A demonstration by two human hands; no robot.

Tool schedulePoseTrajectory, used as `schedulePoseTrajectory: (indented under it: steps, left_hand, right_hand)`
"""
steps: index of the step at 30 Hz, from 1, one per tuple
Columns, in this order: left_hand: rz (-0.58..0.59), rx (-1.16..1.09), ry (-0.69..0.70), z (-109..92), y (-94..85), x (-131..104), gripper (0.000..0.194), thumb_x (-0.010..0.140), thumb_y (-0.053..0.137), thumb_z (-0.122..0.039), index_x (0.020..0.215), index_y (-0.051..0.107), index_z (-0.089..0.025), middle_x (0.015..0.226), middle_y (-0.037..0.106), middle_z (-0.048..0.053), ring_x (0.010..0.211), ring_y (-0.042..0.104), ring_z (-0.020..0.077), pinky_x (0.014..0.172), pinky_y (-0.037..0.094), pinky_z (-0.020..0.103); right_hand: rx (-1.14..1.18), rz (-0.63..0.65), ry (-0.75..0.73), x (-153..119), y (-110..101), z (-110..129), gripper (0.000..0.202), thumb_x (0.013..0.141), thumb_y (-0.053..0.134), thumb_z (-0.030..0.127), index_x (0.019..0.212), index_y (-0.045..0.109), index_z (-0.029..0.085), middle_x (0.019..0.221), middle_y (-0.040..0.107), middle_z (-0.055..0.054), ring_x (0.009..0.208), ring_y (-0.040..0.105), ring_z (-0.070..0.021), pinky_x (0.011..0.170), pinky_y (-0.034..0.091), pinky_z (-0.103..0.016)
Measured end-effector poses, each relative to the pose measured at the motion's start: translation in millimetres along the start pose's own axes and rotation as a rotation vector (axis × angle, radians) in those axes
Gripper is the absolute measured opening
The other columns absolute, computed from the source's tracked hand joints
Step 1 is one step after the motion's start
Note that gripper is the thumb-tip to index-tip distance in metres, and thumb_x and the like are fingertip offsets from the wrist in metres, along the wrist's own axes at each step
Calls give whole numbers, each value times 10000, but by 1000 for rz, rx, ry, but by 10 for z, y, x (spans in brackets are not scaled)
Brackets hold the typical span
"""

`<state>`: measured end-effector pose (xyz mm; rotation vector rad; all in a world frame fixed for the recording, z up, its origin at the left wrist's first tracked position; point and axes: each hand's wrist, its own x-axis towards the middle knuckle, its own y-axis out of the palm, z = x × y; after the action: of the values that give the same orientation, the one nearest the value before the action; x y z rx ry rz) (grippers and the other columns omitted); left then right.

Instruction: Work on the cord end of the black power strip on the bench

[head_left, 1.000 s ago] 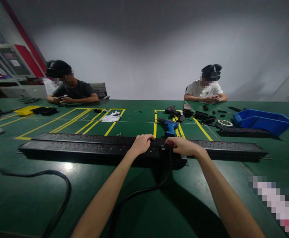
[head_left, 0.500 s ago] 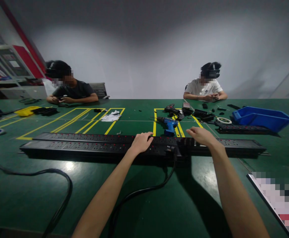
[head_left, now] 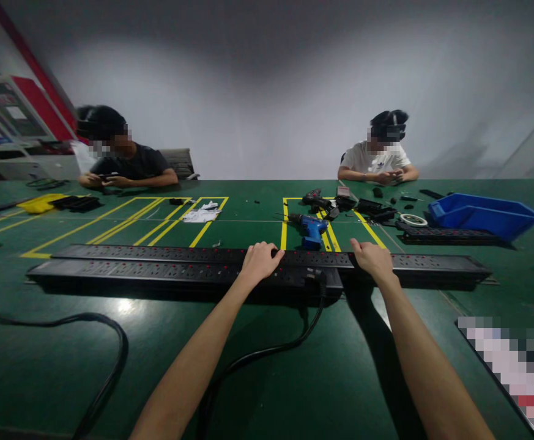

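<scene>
Two long black power strips lie side by side across the table. My left hand point(head_left: 262, 260) rests over them near their middle, fingers curled over the rear power strip point(head_left: 425, 263). Farther right, my right hand point(head_left: 373, 260) is closed around that same strip, its thumb toward the left; its fingertips are hidden behind the strip. The front power strip point(head_left: 142, 272) is shorter on the right and has rows of sockets with small red marks. A black plug point(head_left: 315, 276) sits at its right end, with a thick black cable point(head_left: 271, 350) running toward me.
Beyond the strips stands a blue cordless drill point(head_left: 313, 231), near loose black parts point(head_left: 377, 209) and a tape roll point(head_left: 413, 220). A blue bin point(head_left: 487, 214) is at right. Another cable point(head_left: 122, 342) curves at left. Two people sit across the green table point(head_left: 248, 208).
My right hand has moved slightly left and down onto the rear strip. My left hand stays nearly in place. The view has shifted a little.
</scene>
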<state>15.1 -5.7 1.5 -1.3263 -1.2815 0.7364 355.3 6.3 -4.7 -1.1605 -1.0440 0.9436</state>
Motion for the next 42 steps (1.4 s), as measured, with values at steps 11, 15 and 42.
schedulePoseTrajectory:
  steps: [11, 15, 42]
  left_hand:
    - [-80, 42, -203, -18, 36, -30, 463, 921, 413, -510, 1027, 696, -160, 1067, 671, 160, 1070, 578, 319, 992, 382, 476]
    - [-106, 86, -306, -26, 40, -39, 451, 912, 419, -465, 1040, 688, -126, 1123, 650, 204, 1137, 534, 365, 1069, 253, 625]
    - [-101, -206, 147, -122, -228, -73, 264, 915, 476, -247, 1128, 632, -240, 1185, 628, 67, 1164, 532, 245, 1100, 352, 469]
  right_hand:
    - [36, 11, -17, -78, -25, 254, 742, 983, 160, 573, 996, 734, 104, 1034, 711, -228, 1044, 643, -359, 924, 384, -468]
    - [44, 32, -40, -124, -44, 382, 732, 984, 173, 566, 988, 738, 99, 1032, 709, -232, 1047, 641, -346, 936, 370, -453]
    - [-57, 139, -106, -104, -39, 347, 697, 973, 181, 538, 1026, 742, 127, 1093, 698, -216, 1081, 623, -344, 935, 358, -467]
